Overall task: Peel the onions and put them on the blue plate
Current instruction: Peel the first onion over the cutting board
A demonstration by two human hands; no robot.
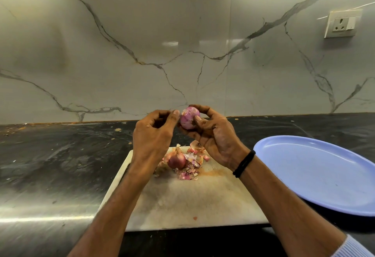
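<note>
Dark counter (60,155): blue plate (316,175) cut off at right edge.

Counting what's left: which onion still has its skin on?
The brown onion on the cutting board, papery-skinned among the peels; the held onion in the right hand is bare and pink.

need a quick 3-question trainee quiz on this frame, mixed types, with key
1. True or false: the blue plate already holds an onion.
2. The unpeeled onion lies on: A) the cutting board B) the blue plate C) the bare counter.
3. Which hand grips the pink onion?

Key: 1 false; 2 A; 3 the right hand.
</note>
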